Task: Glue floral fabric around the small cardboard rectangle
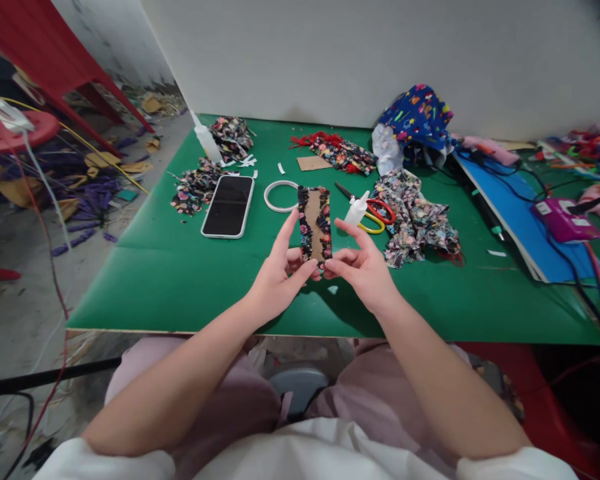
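Observation:
A brown cardboard strip (315, 224) with floral fabric folded over its long edges stands upright above the green table (160, 280). My left hand (279, 273) pinches its lower left side, index finger stretched up along the edge. My right hand (363, 267) pinches its lower right corner, index finger raised beside it. Both hands hover over the table's near middle.
A phone (229, 205) lies face up at the left, a white ring (280, 196) beside it. Scissors (373, 212) and a small glue bottle (356, 210) lie just right of the strip. Floral fabric pieces (414, 220) are scattered around. A blue board (520, 220) and cables lie at the right.

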Demonstrator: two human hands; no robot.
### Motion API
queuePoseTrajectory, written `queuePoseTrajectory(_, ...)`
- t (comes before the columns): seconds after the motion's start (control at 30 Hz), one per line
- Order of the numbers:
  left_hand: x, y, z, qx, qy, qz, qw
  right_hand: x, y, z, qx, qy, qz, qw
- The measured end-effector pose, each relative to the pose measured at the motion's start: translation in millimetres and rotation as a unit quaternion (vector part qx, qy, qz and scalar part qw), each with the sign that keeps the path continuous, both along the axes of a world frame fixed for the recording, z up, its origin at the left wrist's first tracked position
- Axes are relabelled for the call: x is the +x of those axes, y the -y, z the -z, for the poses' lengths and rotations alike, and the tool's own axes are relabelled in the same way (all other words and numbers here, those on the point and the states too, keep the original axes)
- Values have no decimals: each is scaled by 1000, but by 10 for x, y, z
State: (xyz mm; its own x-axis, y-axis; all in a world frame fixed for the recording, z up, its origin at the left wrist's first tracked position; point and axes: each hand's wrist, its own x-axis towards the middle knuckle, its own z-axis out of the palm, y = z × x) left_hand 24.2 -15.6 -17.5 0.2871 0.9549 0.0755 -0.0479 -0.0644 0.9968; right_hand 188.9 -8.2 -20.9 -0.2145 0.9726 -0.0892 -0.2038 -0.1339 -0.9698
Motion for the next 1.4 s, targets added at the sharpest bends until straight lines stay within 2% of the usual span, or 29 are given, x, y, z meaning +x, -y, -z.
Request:
queuePoseTrajectory(0.13, 5, -3, 14, 4, 5, 17, 1000, -14, 6, -2, 9, 8, 7, 1000)
queuePoseTrajectory(0.4, 28, 7, 8, -19, 14, 3, 1000, -33, 32, 22, 12, 31, -1, 999)
queuePoseTrajectory(0.67, -21, -13, -4, -23, 71, -13, 997, -15, 11, -40, -31, -24, -38, 999)
queuePoseTrajectory(1.03, -8, 16, -9, 3, 4, -16, 1000, -14, 8, -6, 7, 24, -5, 1000)
queuePoseTrajectory(1.2, 0, 5, -5, -1, 8, -11, 1000, -10, -16, -10, 8, 15, 19, 1000)
queuePoseTrajectory(1.33, -28, -6, -12, 26, -14, 7, 1000, -2, -15, -5, 16, 6, 39, 999)
queuePoseTrajectory(1.4, -49, -9, -10, 51, -49, -4, 997, 0, -5, -6, 22, 7, 46, 999)
